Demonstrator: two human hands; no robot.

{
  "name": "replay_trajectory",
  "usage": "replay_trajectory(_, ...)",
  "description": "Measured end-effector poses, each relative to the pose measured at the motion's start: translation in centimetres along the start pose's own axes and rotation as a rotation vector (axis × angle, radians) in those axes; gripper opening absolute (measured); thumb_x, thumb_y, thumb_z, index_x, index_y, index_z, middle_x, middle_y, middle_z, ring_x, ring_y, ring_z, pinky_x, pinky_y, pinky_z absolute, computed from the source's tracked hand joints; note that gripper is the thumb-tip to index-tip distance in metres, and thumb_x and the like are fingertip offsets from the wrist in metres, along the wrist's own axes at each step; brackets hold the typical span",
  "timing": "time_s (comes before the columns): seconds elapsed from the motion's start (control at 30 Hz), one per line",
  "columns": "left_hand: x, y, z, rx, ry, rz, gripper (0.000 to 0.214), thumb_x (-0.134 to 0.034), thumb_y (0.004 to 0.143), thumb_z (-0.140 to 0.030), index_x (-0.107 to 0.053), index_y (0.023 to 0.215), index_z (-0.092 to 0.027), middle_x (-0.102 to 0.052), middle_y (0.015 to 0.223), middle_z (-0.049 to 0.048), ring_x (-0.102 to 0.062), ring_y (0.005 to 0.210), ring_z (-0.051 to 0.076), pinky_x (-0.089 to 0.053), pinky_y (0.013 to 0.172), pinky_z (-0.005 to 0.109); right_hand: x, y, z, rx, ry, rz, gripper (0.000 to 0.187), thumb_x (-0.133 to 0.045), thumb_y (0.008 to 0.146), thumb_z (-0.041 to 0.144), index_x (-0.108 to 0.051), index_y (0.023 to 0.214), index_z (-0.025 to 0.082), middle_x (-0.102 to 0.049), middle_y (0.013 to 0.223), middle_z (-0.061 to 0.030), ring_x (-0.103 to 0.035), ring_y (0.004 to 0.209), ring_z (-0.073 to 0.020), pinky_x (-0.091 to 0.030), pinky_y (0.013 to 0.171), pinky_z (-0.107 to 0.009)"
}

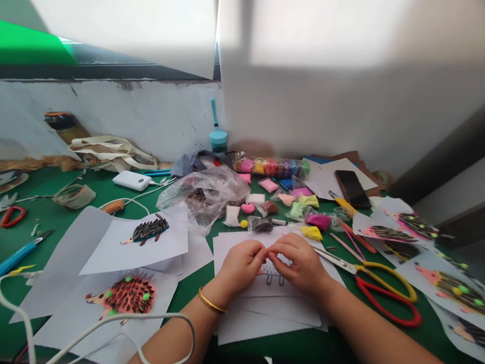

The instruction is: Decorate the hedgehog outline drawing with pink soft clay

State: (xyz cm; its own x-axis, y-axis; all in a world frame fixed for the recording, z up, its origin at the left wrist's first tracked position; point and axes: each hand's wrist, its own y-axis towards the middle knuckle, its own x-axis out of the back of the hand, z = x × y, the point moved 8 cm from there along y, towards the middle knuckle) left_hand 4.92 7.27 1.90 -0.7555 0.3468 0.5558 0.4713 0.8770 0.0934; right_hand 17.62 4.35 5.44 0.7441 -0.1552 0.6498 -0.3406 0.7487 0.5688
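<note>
My left hand (242,268), with a gold bangle (211,301) at the wrist, meets my right hand (299,263) fingertip to fingertip. Both are closed in a pinch; whatever lies between the fingers is too small or hidden to make out. Beneath them is a white sheet with an outlined hedgehog drawing (275,279), partly covered by my fingers, on a stack of paper (272,322). Close to my right hand lie scissors (383,307) with red and yellow handles and a yellow clay packet (312,233). Beyond my fingers sits a dark clay packet (260,224).
Finished hedgehog pictures lie left (127,294) and right (464,293). A plastic bag of seeds (203,196), several coloured clay packets (269,185) and a phone (352,189) sit farther back. A white cable (94,331) loops over my left forearm. A blue cutter (10,264) lies far left.
</note>
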Motion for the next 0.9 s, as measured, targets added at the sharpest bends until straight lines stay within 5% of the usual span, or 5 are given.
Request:
replay_trajectory(0.53,0.3,-0.1,-1.0,-0.100,0.032,-0.059,0.038,-0.047,0.098,-0.041,-0.058,0.069,-0.018,-0.059,0.064,-0.0019,-0.053,0.066,0.013,-0.038,0.065,0.025,0.0,0.0,0.2,0.009,-0.033,-0.013,0.008,-0.059,0.090,0.019,-0.066,0.091,0.022,-0.065,0.085,-0.0042,-0.057,0.082,-0.0197,-0.044,0.075,-0.036)
replay_trajectory(0.9,-0.9,0.1,1.4,0.187,-0.420,0.039,0.028,-0.064,0.083,-0.045,-0.063,0.086,-0.017,-0.061,0.075,-0.0008,-0.062,0.060,0.014,-0.048,0.054,0.025,-0.1,-0.1,0.3,0.042,-0.057,-0.001,0.006,-0.060,0.091,0.022,-0.064,0.097,0.022,-0.066,0.085,-0.0038,-0.056,0.082,-0.0196,-0.042,0.077,-0.035)
